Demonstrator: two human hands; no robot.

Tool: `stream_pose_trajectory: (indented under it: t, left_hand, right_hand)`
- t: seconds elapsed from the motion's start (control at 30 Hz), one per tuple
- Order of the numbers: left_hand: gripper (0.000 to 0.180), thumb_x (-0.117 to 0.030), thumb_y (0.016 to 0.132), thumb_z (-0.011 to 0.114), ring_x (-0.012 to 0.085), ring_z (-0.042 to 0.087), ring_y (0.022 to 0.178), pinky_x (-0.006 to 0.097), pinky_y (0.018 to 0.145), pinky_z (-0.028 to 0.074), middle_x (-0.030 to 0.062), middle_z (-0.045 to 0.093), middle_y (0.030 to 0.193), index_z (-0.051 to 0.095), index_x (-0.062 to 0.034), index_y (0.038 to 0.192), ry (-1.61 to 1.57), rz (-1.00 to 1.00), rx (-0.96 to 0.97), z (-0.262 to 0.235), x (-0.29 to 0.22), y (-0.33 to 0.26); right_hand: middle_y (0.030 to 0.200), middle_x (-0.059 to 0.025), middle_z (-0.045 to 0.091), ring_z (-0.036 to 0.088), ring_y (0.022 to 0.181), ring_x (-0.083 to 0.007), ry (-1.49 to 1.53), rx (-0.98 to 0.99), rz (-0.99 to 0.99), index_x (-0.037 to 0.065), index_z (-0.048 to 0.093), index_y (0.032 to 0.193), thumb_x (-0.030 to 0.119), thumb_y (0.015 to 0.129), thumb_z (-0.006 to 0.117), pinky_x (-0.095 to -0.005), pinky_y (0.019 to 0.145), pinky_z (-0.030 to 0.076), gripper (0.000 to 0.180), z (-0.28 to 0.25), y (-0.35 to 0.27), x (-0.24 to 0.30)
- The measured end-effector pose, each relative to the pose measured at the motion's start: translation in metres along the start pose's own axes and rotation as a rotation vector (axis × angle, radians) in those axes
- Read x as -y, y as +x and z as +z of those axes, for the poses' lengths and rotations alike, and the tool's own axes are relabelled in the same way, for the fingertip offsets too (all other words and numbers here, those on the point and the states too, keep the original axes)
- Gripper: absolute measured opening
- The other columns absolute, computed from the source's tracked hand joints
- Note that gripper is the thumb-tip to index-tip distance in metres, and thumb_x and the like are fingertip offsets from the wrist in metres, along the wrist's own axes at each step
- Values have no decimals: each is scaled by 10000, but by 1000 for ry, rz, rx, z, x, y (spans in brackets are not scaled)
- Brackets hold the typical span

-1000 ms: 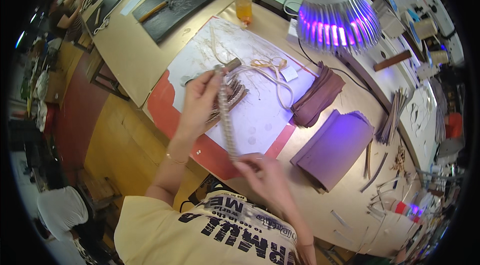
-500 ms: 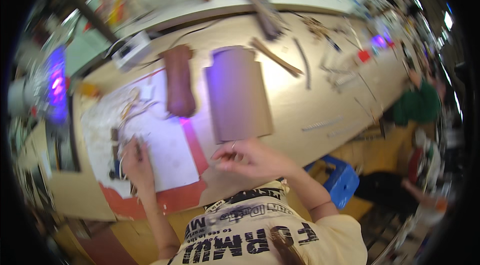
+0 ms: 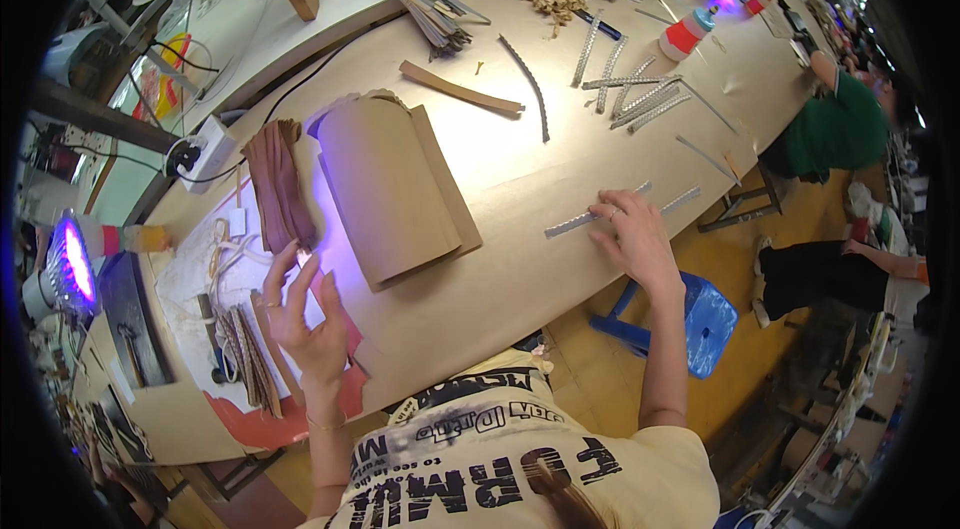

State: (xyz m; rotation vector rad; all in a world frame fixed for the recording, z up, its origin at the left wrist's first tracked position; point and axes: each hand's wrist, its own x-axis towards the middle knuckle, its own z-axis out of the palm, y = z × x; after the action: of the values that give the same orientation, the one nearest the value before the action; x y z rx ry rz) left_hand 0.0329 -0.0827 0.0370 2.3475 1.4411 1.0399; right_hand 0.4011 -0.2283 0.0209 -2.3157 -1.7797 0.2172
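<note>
My right hand [image 3: 632, 236] lies flat on the tan workbench [image 3: 520, 169], fingers spread, its fingertips on a thin silvery strip [image 3: 582, 221]. A second short strip [image 3: 682, 199] lies just right of it. My left hand [image 3: 303, 313] hovers open above the white paper sheet [image 3: 190, 279] and red mat [image 3: 262, 421], holding nothing. A bundle of braided strips [image 3: 250, 361] lies on the paper left of that hand. A stack of tan leather sheets [image 3: 392, 187] sits between my two hands, with a folded brown leather piece [image 3: 278, 184] at its left.
Several more silvery strips [image 3: 630, 89] lie farther out on the bench beside a long dark strip [image 3: 532, 94] and a tan strap [image 3: 460, 89]. A purple lamp [image 3: 70, 264] glows at far left. A blue stool [image 3: 700, 319] stands under the bench. A person in green [image 3: 835, 124] sits at right.
The view has swung right along the bench. My right hand has reached out from near my body to the silvery strip. My left hand has lifted off the braided strips and opened.
</note>
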Motion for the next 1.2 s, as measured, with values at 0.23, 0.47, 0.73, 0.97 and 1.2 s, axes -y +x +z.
stream_pose_trajectory:
  t: [0.23, 0.47, 0.73, 0.97, 1.2]
  left_hand:
    - [437, -90, 789, 750, 354, 471, 1299, 498, 1091, 337, 157, 534, 1378, 647, -82, 1214, -85, 205, 269, 22, -45, 8]
    - [479, 60, 759, 650, 368, 448, 1345, 506, 1103, 378, 112, 537, 1407, 666, -122, 1202, 7, 392, 300, 38, -16, 15]
    - [382, -71, 853, 548, 394, 499, 1301, 520, 1074, 409, 155, 550, 1387, 665, -83, 1217, 48, 321, 197, 25, -20, -30]
    - [583, -142, 831, 674, 368, 348, 1413, 533, 1178, 214, 155, 410, 1500, 513, -93, 1389, -206, 231, 343, 2, -23, -23]
    - [441, -140, 850, 692, 279, 509, 1300, 435, 1114, 352, 144, 589, 1339, 622, -55, 1277, -788, -302, 243, -27, 6, 25]
  right_hand:
    - [975, -72, 672, 638, 984, -242, -312, -76, -384, 61, 648, 1150, 80, 811, 603, -383, 968, 453, 343, 26, 11, -25]
    - [840, -68, 650, 632, 824, -219, -176, -129, -368, 35, 662, 1116, 66, 794, 622, -364, 872, 482, 326, 9, 35, -3]
    - [928, -46, 669, 660, 779, -115, 1242, 529, -81, -43, 660, 1120, 156, 949, 650, -253, 730, 514, 262, -44, 107, 90]
    - [864, -68, 686, 644, 726, -121, 1202, 691, -251, -55, 666, 1165, 124, 933, 646, -266, 696, 533, 294, -45, 154, 168]
    - [850, -89, 688, 646, 712, -138, 1257, 848, -208, -72, 658, 1169, 118, 923, 649, -272, 683, 539, 310, -37, 168, 195]
